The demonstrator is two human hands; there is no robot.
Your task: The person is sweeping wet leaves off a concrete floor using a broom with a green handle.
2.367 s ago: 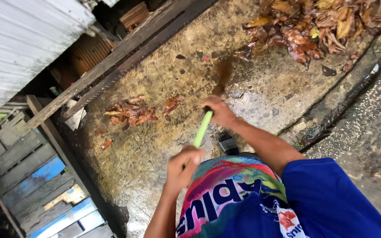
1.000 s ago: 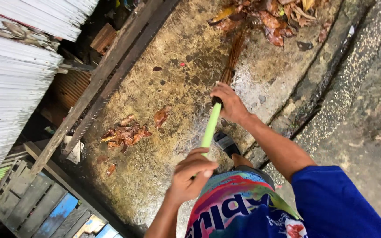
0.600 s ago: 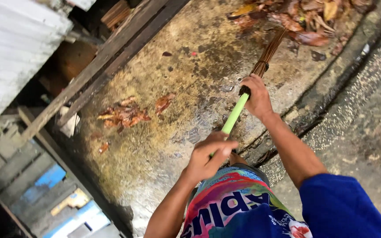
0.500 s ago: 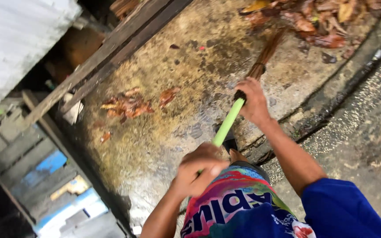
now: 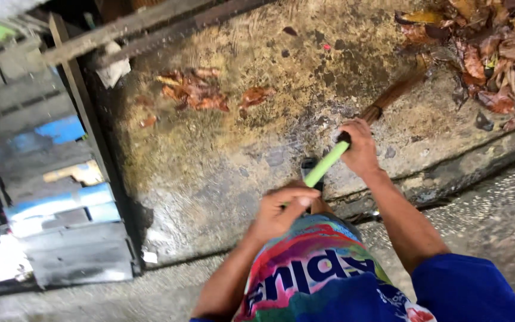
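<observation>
Both hands grip a broom (image 5: 353, 135) with a green handle. Right hand (image 5: 360, 149) is wrapped tight around the handle's lower end, just behind the brown bristle bundle. Left hand (image 5: 281, 209) is fisted over the upper end, nearer the body. Beyond the right hand, bristles reach toward the dry leaf pile (image 5: 484, 48) on the stained concrete floor (image 5: 222, 161). A smaller leaf cluster (image 5: 195, 94) lies well apart, left of the grip.

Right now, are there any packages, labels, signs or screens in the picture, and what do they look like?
No packages, signs or screens show.
Lettering on the shirt: bottom centre, on the person's own chest; large dark blue letters on a rainbow-coloured patch, blue cloth around it.
Small badge: bottom right on the shirt; pale with red, too blurred to make out.
Both hands hold the green-handled broom, the left hand near its end, the right hand further down.
</observation>
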